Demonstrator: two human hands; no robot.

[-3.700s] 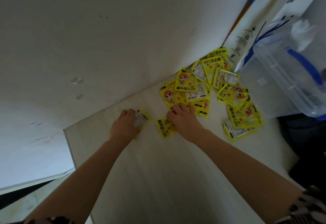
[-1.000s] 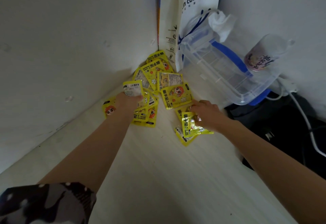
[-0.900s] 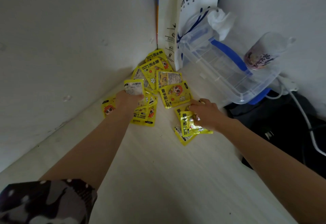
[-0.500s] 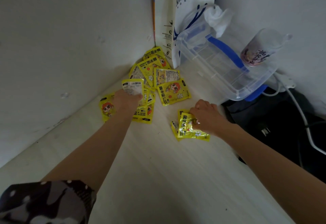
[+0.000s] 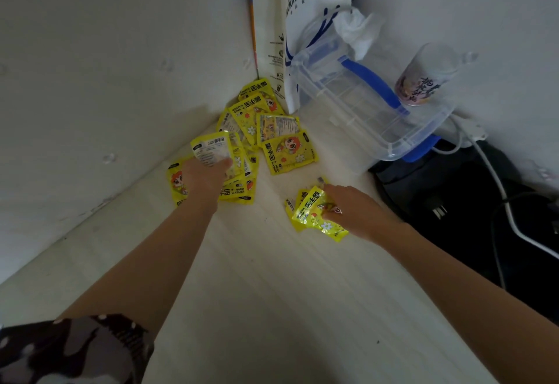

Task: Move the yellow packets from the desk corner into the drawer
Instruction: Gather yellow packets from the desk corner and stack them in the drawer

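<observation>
Left hand (image 5: 205, 176) pinches one packet (image 5: 211, 150) (white back up) over the yellow packets (image 5: 263, 123) in the desk (image 5: 272, 293) corner. Right hand (image 5: 354, 211) grips a small bunch (image 5: 314, 211), just apart from the pile.

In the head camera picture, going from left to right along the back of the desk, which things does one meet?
Left hand holding a packet → right hand on a small bunch of packets → clear plastic box → cup on it → black bag.
</observation>
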